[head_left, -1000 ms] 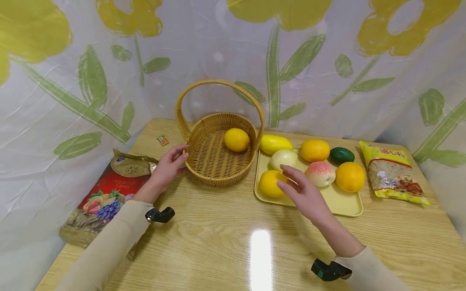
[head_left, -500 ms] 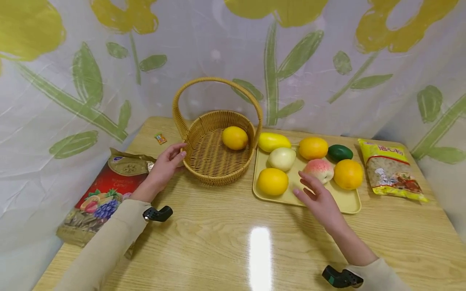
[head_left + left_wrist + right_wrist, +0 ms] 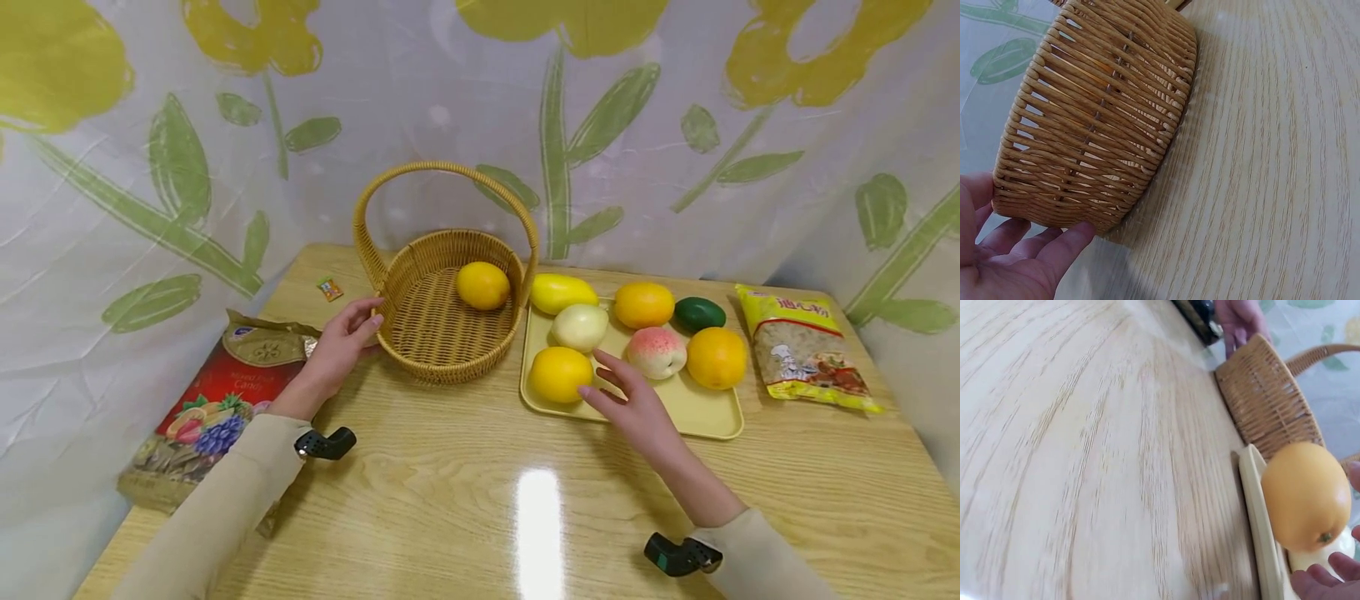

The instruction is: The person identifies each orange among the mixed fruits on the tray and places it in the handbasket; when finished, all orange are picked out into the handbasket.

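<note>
A wicker basket [image 3: 450,367] with a tall handle stands at the table's back, a yellow-orange fruit [image 3: 483,285] inside. My left hand [image 3: 341,346] holds its left rim; the left wrist view shows thumb and fingers [image 3: 1069,250] against the woven side. To the right, my right hand [image 3: 633,408] hovers over the pale yellow tray [image 3: 705,417], fingers spread around the right side of an orange [image 3: 561,375]. In the right wrist view a gap shows between fingers and that orange [image 3: 1305,497]. Beside it are a pale fruit [image 3: 580,327] and a peach [image 3: 656,352].
Another orange [image 3: 717,358], an orange-yellow fruit [image 3: 643,305], a dark green fruit [image 3: 700,314] and a long yellow fruit [image 3: 562,293] lie on or by the tray. A yellow food bag [image 3: 810,350] is at right. A candy bag [image 3: 225,400] and small wrapped sweet [image 3: 330,289] lie left.
My right hand first drew back to the right, away from the front orange, then came back left beside it. My left hand stays at the basket's rim.
</note>
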Motion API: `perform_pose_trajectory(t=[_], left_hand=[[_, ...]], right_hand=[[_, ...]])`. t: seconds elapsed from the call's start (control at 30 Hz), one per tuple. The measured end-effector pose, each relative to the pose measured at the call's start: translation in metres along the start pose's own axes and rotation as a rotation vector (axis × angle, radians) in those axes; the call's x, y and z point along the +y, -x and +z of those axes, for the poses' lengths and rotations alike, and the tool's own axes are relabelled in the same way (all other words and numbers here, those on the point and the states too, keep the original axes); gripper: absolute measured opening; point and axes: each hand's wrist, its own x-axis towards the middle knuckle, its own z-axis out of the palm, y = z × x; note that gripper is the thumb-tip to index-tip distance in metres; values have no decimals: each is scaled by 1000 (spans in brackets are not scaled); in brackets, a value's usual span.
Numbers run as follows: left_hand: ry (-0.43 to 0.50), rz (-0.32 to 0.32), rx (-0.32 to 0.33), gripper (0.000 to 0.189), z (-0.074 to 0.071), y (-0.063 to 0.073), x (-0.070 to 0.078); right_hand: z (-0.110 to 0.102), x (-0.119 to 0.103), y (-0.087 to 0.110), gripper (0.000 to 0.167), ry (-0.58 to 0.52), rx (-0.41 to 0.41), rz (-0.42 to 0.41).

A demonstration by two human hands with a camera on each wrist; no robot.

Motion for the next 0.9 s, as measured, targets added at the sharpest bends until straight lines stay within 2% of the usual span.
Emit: perform_pose_trajectory(t=[0.3, 0.6, 0.73, 0.9], left_hand=[[6, 2, -2, 49, 0, 0, -1], [15, 3, -7, 50, 0, -1, -1], [14, -7, -5, 50, 0, 0, 0], [19, -20, -4, 50, 0, 0, 1]], right_hand=[[13, 0, -8, 68, -3, 15, 6], [12, 0, -10, 68, 1, 22, 48], [12, 0, -13, 66, 3, 18, 15], [14, 3, -15, 64, 59, 26, -44]])
